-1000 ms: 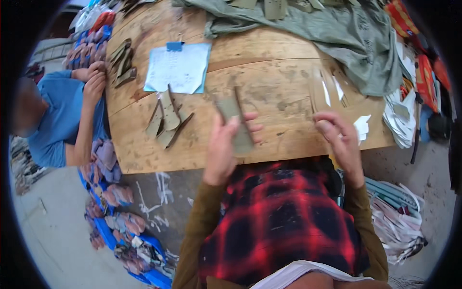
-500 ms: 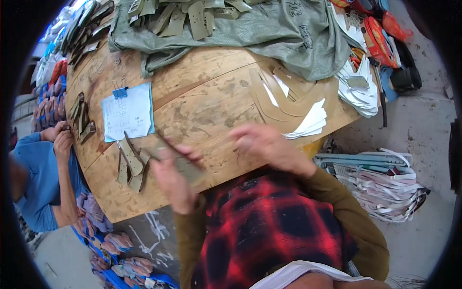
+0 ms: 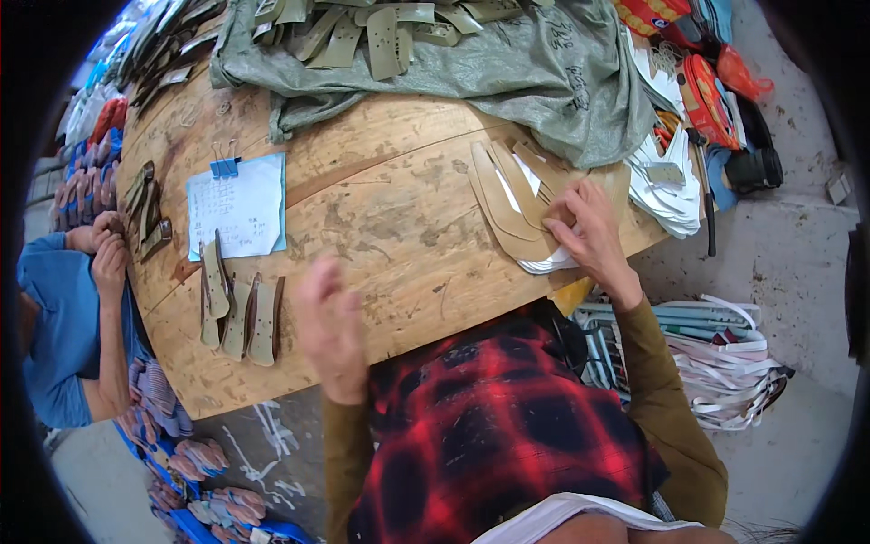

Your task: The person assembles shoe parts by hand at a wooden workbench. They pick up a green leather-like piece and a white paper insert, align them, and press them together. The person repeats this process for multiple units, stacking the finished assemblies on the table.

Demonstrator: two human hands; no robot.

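At the right of the table my right hand (image 3: 591, 231) is over a spread of flat tan curved pieces (image 3: 507, 238); its thumb and fingertips close together on the edge of one. White flat pieces (image 3: 549, 263) stick out beneath these. My left hand (image 3: 331, 331), smeared by motion, hovers above the bare wood near the front edge, and its fingers do not show clearly. Just left of it lie several olive strap-like pieces (image 3: 263, 322) side by side, their ends toward me. One overlaps the lower edge of a paper sheet (image 3: 237, 204) with a blue binder clip (image 3: 224, 168).
A green woven sack (image 3: 453, 68) bearing more olive pieces (image 3: 385, 41) covers the table's far side. At the left sits a co-worker in a blue shirt (image 3: 63, 317), hands by small olive pieces (image 3: 149, 213). White pieces (image 3: 666, 195) and bundled straps (image 3: 725, 381) are on the right.
My left hand has let go of an olive piece, which now lies with the others in a neater row. My right hand has moved right, onto the tan curved pieces.
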